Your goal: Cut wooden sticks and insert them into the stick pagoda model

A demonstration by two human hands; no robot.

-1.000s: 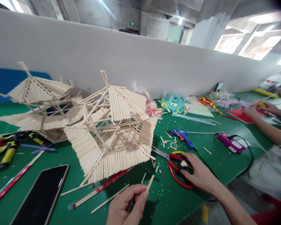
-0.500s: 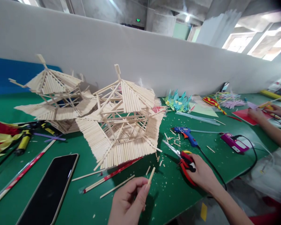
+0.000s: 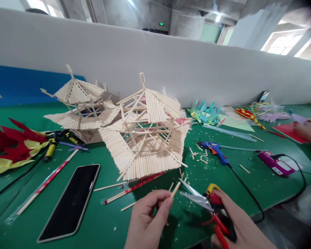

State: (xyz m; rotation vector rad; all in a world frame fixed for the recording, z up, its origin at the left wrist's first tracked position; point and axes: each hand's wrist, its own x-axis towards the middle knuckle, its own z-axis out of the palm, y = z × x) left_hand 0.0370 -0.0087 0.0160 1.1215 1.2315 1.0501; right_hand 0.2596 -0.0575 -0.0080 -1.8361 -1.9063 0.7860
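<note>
Between thumb and fingers, my left hand (image 3: 152, 218) pinches a short wooden stick (image 3: 175, 190) that points up and right. My right hand (image 3: 235, 221) grips red-and-black handled scissors (image 3: 203, 200), their blades parted and the tips close to the stick's upper end. A yellow piece shows near the top of the handles. Just behind my hands stands a pavilion model (image 3: 147, 138) built of wooden sticks, its upper roof partly covered. Loose sticks (image 3: 126, 195), some in a red wrapper, lie in front of it.
A second stick pavilion (image 3: 80, 107) stands at the back left. A phone (image 3: 69, 204) lies at left. To the right are a blue glue gun (image 3: 215, 152), stick offcuts (image 3: 197, 155) and a purple power strip (image 3: 274, 162). Another person's hand (image 3: 307, 133) rests at far right.
My right hand has brought the scissors left and down toward the stick, and their blades have spread apart. The view has swung slightly left. My left hand still pinches the stick.
</note>
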